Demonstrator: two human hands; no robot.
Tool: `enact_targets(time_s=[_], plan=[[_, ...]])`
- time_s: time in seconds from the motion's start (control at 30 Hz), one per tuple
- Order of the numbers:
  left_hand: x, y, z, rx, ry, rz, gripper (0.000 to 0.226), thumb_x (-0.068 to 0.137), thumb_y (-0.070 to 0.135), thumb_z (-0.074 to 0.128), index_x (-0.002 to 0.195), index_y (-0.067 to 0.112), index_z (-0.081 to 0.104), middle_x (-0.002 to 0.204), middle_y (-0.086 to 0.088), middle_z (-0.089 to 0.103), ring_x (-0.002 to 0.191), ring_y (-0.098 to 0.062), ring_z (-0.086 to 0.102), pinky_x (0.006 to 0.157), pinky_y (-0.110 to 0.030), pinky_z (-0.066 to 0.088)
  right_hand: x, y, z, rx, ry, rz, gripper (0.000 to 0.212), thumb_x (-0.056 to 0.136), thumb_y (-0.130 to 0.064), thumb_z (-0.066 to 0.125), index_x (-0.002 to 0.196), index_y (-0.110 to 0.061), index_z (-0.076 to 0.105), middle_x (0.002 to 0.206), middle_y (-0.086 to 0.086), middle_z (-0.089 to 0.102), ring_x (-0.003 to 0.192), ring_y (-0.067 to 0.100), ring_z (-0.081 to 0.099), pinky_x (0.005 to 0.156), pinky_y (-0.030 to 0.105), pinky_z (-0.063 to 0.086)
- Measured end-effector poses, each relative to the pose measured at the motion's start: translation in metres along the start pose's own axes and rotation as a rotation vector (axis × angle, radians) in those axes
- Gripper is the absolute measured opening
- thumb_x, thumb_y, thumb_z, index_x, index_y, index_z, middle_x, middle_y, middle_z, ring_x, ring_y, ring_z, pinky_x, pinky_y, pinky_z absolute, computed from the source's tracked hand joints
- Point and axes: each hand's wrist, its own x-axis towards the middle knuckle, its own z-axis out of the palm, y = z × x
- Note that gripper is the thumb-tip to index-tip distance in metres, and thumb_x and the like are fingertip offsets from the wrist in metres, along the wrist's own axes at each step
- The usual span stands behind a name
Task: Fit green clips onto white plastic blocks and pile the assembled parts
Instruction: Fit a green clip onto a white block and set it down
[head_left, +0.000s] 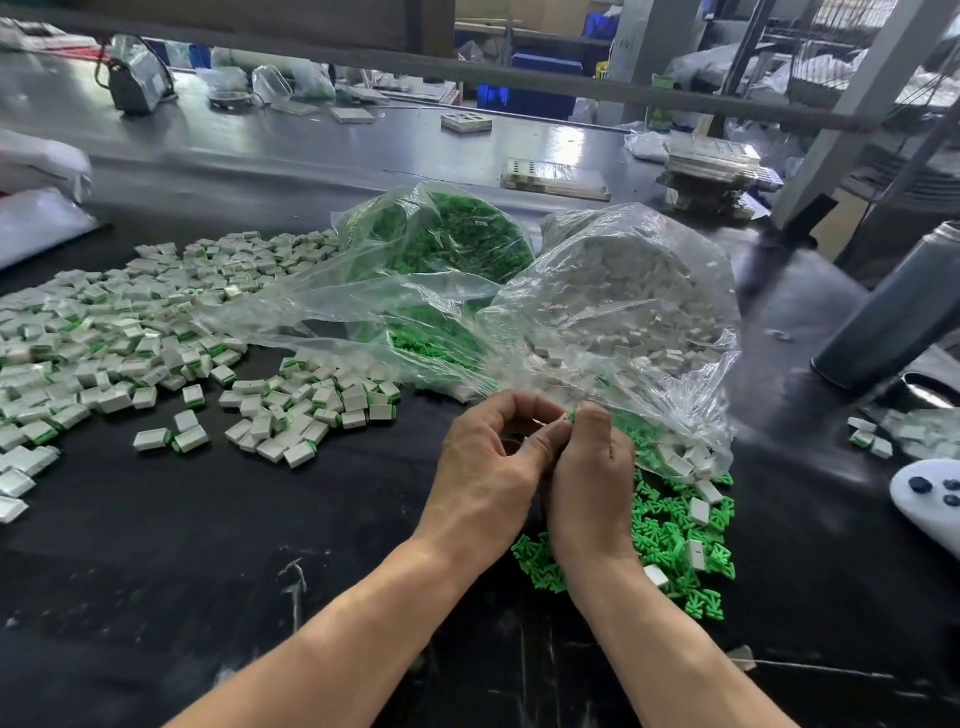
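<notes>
Closely, left hand (485, 462), right hand (592, 467) pinching glossy green clip (571, 415)

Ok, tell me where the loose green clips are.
Head view: the loose green clips lie on the black mat, lower right, beside the right hand, below the clear bags.

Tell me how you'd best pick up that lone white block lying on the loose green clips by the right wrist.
Take the white block by its two long flat sides, coming straight down from above. It lies on top of the loose green clips, so its upper face is free, while a low sideways approach would plough into clips.
</notes>
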Motion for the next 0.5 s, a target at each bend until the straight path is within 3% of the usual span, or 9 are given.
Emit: enact_targets(time_s=[0.13, 0.5], plan=[[0.0002, -0.0006, -0.0004, 0.011, 0.004, 0.002, 0.005, 0.094, 0.022, 0.077, 0.09, 0.023, 0.074, 0.085, -0.002, 0.078, 0.075, -0.015, 0.073, 0.063, -0.027, 0.057, 0.001, 0.0033, 0.001, 0.016, 0.001, -0.011, 0.064, 0.091, -0.04, 0.035, 0.077, 0.014, 0.067, 0.079, 0.04, 0.066, 0.074, 0.058, 0.063, 0.063, 0.066, 0.053], [-0.0002, -0.001, 0.0003, 0.015, 0.013, -0.015, 0.006, 0.095, 0.02, 0.075, 0.09, 0.023, 0.073, 0.088, -0.004, 0.078, 0.086, -0.029, 0.075, 0.073, -0.037, 0.063, 0.0015, 0.0075, -0.0003, -0.007, -0.033, -0.055, 0.059, 0.09, -0.039, 0.036, 0.072, 0.004, 0.072, 0.073, 0.028, 0.071, 0.074, 0.046, 0.07, 0.069, 0.059, 0.059]])
